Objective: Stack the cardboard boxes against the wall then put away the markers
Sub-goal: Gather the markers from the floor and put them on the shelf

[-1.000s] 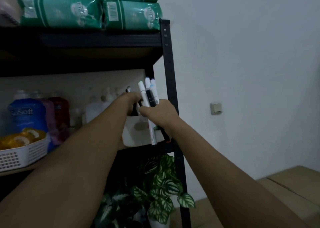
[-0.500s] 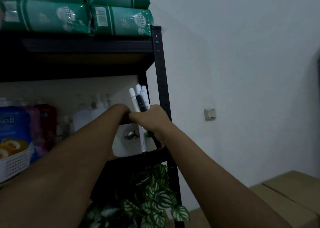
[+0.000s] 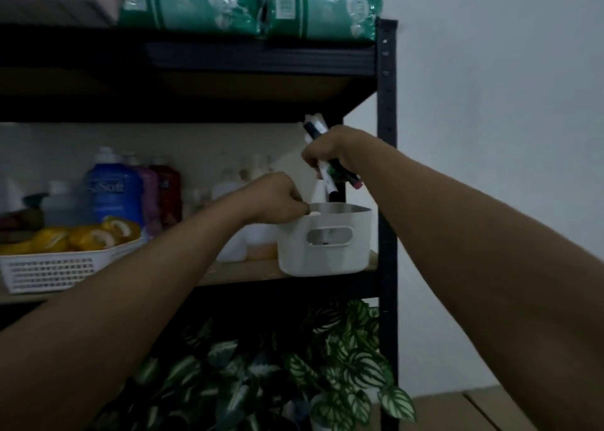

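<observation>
Nearby, bottles (image 3: 130, 191), white basket (image 3: 49, 272), plant (image 3: 343, 358)

Smooth matt white plastic bin (image 3: 325, 245); glossy green plastic-wrapped packs (image 3: 248, 3).

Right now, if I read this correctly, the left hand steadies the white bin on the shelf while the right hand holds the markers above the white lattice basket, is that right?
Not quite. In the head view the right hand holds the markers above the white bin, not the lattice basket, which sits far to the left on the shelf. The left hand does grip the bin's rim.
</observation>
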